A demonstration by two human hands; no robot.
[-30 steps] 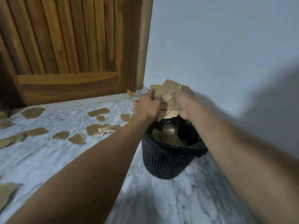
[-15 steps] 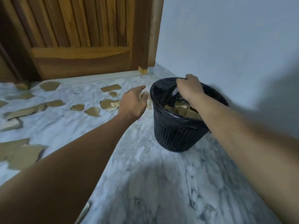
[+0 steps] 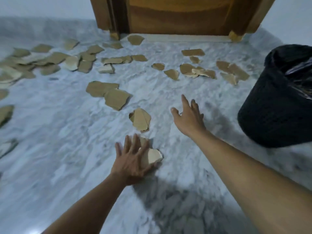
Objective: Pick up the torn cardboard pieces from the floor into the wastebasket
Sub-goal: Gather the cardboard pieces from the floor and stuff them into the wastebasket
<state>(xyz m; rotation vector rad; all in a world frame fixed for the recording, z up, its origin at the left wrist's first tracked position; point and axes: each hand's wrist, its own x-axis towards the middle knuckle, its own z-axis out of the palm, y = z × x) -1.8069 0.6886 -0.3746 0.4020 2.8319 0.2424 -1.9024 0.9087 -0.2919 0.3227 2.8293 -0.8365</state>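
1. On the marble floor [image 3: 59, 149], the left hand [image 3: 133, 157] is lying spread flat over a pale cardboard piece [image 3: 152, 156], fingers wide, gripping nothing.
2. Beside it, the right hand [image 3: 189, 119] is hovering open and empty.
3. Between them, another torn piece [image 3: 141, 119] is lying.
4. At far right, the black wastebasket [image 3: 273, 115] is standing, with scattered scraps [image 3: 199, 71] lying toward the wooden door [image 3: 177, 16].
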